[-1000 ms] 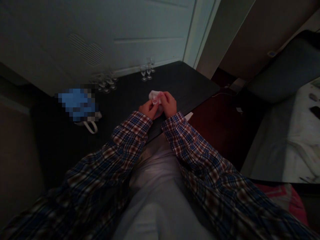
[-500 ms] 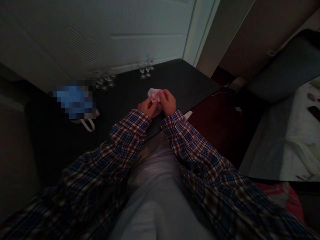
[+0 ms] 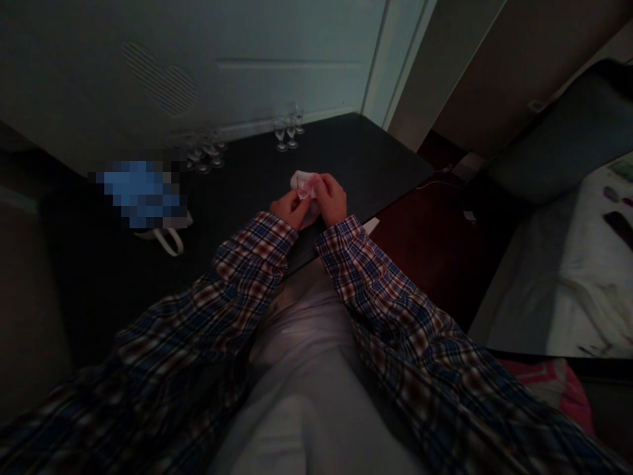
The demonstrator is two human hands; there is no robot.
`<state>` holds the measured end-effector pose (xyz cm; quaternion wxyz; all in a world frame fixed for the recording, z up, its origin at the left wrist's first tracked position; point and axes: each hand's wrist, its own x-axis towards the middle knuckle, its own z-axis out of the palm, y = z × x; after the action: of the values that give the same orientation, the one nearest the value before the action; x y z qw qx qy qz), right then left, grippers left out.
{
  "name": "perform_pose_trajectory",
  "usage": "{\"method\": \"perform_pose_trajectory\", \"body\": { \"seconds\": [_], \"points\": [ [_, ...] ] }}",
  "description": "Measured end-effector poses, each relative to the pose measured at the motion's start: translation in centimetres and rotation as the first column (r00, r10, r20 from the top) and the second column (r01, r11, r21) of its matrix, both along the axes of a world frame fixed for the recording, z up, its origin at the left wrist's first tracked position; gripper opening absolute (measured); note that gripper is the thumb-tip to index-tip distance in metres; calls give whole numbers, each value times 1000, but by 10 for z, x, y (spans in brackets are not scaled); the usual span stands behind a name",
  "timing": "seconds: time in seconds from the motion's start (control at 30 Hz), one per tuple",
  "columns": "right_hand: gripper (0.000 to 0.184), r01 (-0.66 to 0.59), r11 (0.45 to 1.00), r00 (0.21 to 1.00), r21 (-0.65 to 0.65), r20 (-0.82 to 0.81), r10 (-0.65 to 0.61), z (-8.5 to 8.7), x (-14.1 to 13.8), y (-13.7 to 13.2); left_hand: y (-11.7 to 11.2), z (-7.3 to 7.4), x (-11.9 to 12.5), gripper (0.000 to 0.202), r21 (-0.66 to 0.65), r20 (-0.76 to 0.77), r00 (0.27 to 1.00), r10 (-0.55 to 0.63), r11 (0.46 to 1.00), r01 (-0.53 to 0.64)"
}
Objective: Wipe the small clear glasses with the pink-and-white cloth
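Over the near edge of a black table [image 3: 366, 158], my two hands meet around a small clear glass [image 3: 304, 192] and a crumpled white cloth [image 3: 301, 179]. My left hand [image 3: 287, 210] is closed with its fingers pinched at the glass and cloth. My right hand [image 3: 330, 199] is closed too, gripping the cloth against the glass. Both arms wear plaid sleeves. The room is dim and the glass shows only faintly between my fingers.
Three small stemmed glasses [image 3: 287, 134] stand at the table's far edge, with several more [image 3: 202, 153] to their left. A blurred blue item [image 3: 141, 194] with a white loop lies at the left. A white door rises behind; a bed [image 3: 568, 277] is at the right.
My hands have stayed together on the glass and cloth, with small shifts of the fingers. The view has tilted slightly, so everything sits a little lower-left.
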<state>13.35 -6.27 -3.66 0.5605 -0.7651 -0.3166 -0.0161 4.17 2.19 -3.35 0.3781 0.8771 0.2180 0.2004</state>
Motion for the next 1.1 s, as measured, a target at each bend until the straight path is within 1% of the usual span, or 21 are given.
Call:
{"method": "perform_pose_trajectory", "body": {
  "seconds": [0.17,0.33,0.63,0.8,1.1],
  "points": [
    [26,9,1000,1000,-19,-2,-9,2,-1,0,0,0,2,35,8,-31,999,11,1000,-11],
    [29,9,1000,1000,-20,-1,-9,3,-2,0,-1,3,0,34,71,-71,997,13,997,-8],
    [30,8,1000,1000,-27,8,-8,1,0,1,-1,3,-1,34,59,-52,998,-24,998,27],
    [29,2,1000,1000,-18,-10,-2,2,0,1,0,-1,0,36,93,-49,999,-12,996,17],
    [31,9,999,1000,-32,16,-9,1,1,0,1,-4,1,34,96,-24,1000,-10,995,12]
  ]
}}
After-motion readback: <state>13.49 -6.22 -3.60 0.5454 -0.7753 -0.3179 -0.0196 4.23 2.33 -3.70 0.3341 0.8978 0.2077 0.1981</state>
